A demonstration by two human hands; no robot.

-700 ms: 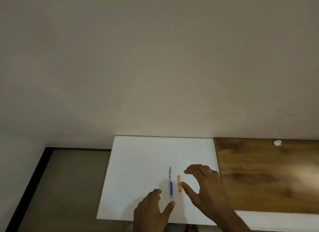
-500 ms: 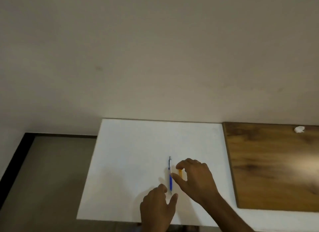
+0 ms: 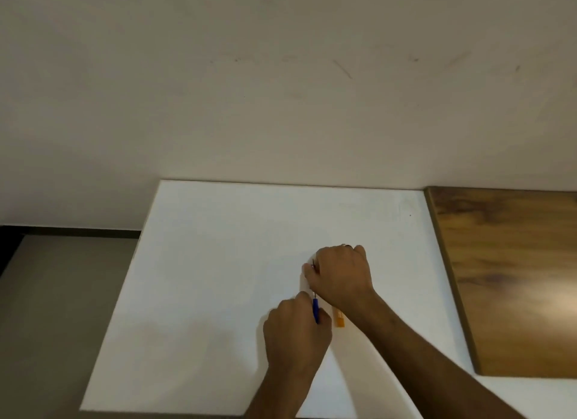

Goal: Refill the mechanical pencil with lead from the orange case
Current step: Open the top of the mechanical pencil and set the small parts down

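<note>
Left hand (image 3: 296,331) closed around the blue lower barrel of the mechanical pencil (image 3: 316,309). Right hand (image 3: 340,275) curled over the pencil's far end, fingers pinched there; exact grip hidden. Pencil lies roughly lengthwise away from the person, between both hands. Orange case (image 3: 339,320) flat on the white board (image 3: 218,262), just right of the pencil, partly under the right wrist. Wooden panel (image 3: 505,278) borders the board, right of the pencil.

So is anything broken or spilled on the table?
Nothing stands out. Both hands, left and right, are on the blue pencil, and the orange case lies flat beside it on the white table.
</note>
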